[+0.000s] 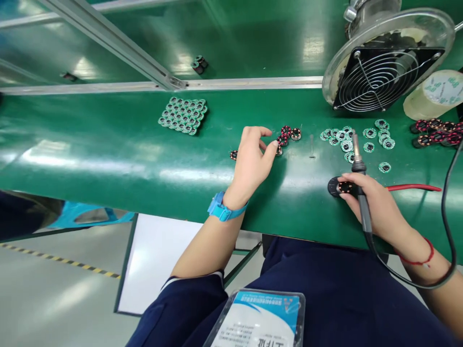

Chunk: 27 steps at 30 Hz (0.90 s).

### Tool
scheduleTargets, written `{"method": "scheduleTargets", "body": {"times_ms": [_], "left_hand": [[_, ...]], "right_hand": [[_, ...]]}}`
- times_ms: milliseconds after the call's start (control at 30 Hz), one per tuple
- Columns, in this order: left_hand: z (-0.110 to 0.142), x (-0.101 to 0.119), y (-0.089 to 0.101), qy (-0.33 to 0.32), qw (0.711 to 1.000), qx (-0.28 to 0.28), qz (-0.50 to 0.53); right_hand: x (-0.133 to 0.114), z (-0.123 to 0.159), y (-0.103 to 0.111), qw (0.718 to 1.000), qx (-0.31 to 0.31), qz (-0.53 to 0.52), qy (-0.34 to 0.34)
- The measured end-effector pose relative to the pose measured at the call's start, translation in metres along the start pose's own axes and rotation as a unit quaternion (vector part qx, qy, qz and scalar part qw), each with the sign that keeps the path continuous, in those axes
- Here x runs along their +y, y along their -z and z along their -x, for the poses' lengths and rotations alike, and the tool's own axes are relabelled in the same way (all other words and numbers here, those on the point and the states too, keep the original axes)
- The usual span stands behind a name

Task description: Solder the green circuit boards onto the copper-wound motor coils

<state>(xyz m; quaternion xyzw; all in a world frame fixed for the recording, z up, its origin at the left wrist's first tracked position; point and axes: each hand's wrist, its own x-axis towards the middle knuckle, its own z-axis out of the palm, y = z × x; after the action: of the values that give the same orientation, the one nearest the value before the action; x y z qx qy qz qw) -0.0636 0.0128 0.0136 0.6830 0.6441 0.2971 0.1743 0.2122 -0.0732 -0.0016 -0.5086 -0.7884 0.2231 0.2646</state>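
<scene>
My left hand [253, 156], a blue strap on its wrist, hovers over the bench with fingers curled and a gap between thumb and forefinger. Its thumb tip is close beside a small group of copper-wound motor stators [285, 131]; whether it touches one I cannot tell. Another stator [233, 155] shows at the hand's left edge. My right hand [374, 200] has a soldering iron [365, 212] lying across it, tip pointing away from me. Its thumb and forefinger also close around a stator [345, 187] at a round black base [333, 187].
Loose round green circuit boards [346, 145] lie right of centre, and a panel of them [183, 115] sits at left. A fan [383, 82] stands behind, beside a tape roll [434, 94]. More stators [437, 132] are stacked at right. The iron's cable [450, 217] loops over my right forearm.
</scene>
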Motion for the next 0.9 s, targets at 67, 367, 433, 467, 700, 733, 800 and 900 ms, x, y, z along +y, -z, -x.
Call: {"method": "scheduleTargets", "body": {"times_ms": [67, 367, 433, 467, 700, 733, 800, 900], "left_hand": [[0.003, 0.012, -0.001, -0.040, 0.999, -0.007, 0.023], [-0.011, 0.067, -0.033, -0.175, 0.959, -0.218, 0.041], [-0.018, 0.076, -0.046, -0.210, 0.939, -0.270, 0.028], [-0.021, 0.081, -0.053, -0.228, 0.930, -0.289, 0.021], [-0.032, 0.095, -0.090, -0.313, 0.895, -0.311, -0.070], [-0.031, 0.096, -0.090, -0.309, 0.899, -0.305, -0.058], [-0.029, 0.097, -0.086, -0.274, 0.914, -0.300, -0.001], [-0.018, 0.103, -0.077, -0.130, 0.911, -0.345, 0.186]], "right_hand": [[0.001, -0.004, -0.007, 1.000, -0.009, 0.015, 0.021], [0.011, 0.004, 0.001, 0.990, 0.096, -0.106, 0.023], [0.016, 0.007, 0.005, 0.980, 0.162, -0.116, -0.005], [0.018, 0.008, 0.006, 0.976, 0.185, -0.116, -0.024], [0.019, 0.007, 0.009, 0.961, 0.233, -0.121, -0.092], [0.019, 0.006, 0.009, 0.962, 0.232, -0.112, -0.085], [0.017, 0.005, 0.009, 0.965, 0.236, -0.093, -0.063], [0.014, 0.000, 0.008, 0.972, 0.230, -0.039, -0.013]]}}
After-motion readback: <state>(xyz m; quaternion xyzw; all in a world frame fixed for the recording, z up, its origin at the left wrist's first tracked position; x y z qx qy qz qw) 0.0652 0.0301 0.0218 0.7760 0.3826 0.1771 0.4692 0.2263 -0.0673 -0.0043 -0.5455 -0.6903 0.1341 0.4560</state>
